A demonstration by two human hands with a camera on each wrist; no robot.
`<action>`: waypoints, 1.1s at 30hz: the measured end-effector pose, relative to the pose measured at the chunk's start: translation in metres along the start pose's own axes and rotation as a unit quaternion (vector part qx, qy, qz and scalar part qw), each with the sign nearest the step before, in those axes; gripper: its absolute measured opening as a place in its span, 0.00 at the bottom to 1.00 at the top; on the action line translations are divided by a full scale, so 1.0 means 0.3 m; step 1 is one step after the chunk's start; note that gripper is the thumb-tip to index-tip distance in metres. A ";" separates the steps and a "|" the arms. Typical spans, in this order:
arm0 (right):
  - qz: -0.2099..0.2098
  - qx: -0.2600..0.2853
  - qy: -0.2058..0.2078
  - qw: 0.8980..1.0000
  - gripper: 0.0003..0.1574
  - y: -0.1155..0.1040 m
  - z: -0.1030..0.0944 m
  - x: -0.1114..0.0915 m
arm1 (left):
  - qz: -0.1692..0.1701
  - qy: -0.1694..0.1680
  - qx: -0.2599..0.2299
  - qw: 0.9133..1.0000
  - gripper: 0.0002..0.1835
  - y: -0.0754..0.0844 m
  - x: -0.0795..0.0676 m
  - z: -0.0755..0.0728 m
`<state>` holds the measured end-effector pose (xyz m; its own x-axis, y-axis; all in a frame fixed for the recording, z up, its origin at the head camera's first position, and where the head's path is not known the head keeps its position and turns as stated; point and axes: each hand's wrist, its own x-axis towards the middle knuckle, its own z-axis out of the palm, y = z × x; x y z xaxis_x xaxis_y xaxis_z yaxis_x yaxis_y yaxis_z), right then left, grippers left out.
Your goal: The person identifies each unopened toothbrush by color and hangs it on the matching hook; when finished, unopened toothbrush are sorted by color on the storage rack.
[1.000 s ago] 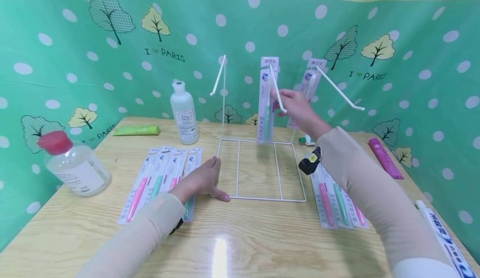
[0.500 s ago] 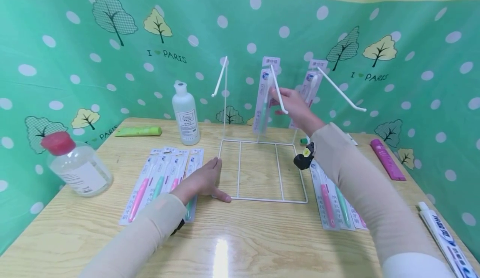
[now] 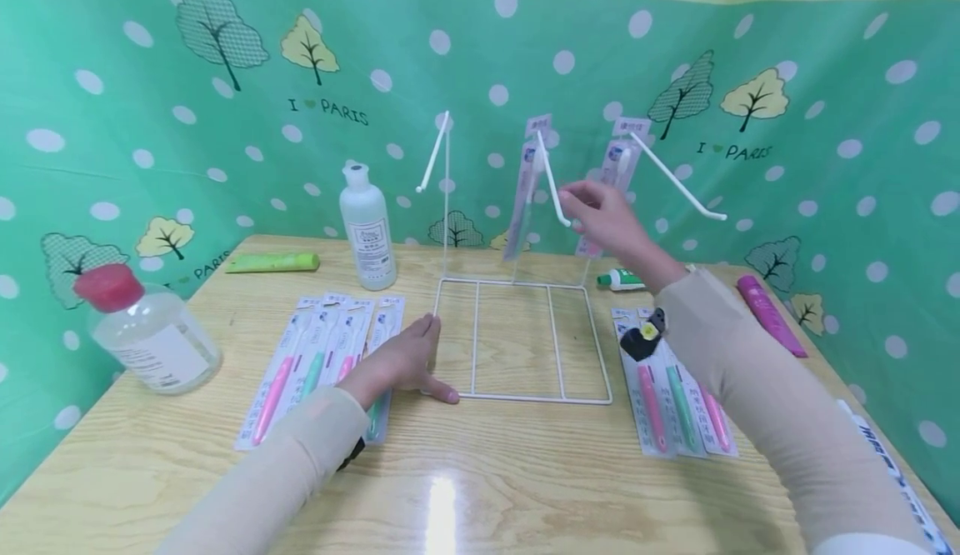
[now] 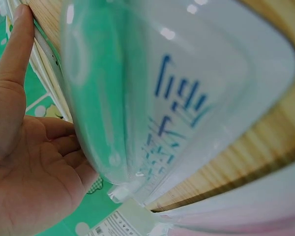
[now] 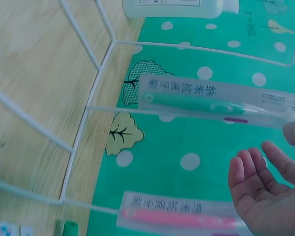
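A white wire rack (image 3: 525,397) with three forward hooks stands on the table. My left hand (image 3: 408,355) rests at its front left corner, thumb straight along the front and fingers by the side wire. A packaged green toothbrush (image 3: 520,205) hangs tilted from the middle hook (image 3: 551,178); a packaged pink toothbrush (image 5: 182,218) hangs from the right hook (image 3: 678,184). Beside the middle hook's tip is my right hand (image 3: 603,217), fingers loosely bent, holding nothing; the right wrist view shows its palm (image 5: 280,206) apart from the green toothbrush's package.
Several packaged toothbrushes (image 3: 272,397) lie left of the rack, partly under my left arm; more packaged toothbrushes (image 3: 652,405) lie to the right. Around them are a white bottle (image 3: 369,230), a red-capped bottle (image 3: 161,342), a green tube (image 3: 273,262) and a magenta tube (image 3: 771,315).
My right hand has let go of the green toothbrush's package and drawn back to the right. The package has swung back and tilted on the middle hook. The left hand stays on the rack.
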<state>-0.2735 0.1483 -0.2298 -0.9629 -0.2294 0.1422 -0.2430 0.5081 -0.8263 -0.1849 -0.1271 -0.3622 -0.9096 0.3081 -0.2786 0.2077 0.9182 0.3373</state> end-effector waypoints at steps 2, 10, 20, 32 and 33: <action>-0.017 -0.019 -0.003 1.000 0.30 0.018 -0.022 -0.038 | 0.001 0.000 0.000 1.000 0.69 0.000 0.000 0.000; -0.047 -0.059 -0.012 0.997 0.28 0.113 -0.122 -0.190 | -0.001 -0.004 0.000 1.000 0.69 0.000 0.007 0.004; 0.070 -0.082 0.002 0.994 0.34 0.258 -0.220 -0.339 | 0.000 -0.003 -0.001 1.000 0.70 -0.002 0.003 -0.003; 0.089 -0.066 0.052 0.992 0.33 0.466 -0.273 -0.468 | 0.011 0.000 0.006 1.000 0.69 -0.005 0.009 -0.003; 0.092 -0.064 0.052 0.992 0.33 0.483 -0.276 -0.474 | 0.014 0.001 0.006 1.000 0.69 -0.004 0.010 -0.003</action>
<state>-0.1813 0.3231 -0.3246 -0.9977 -0.0390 0.0559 -0.0679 0.6368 -0.7680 -0.1881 -0.1275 -0.3627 -0.9038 0.3342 -0.2673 0.2385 0.9119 0.3339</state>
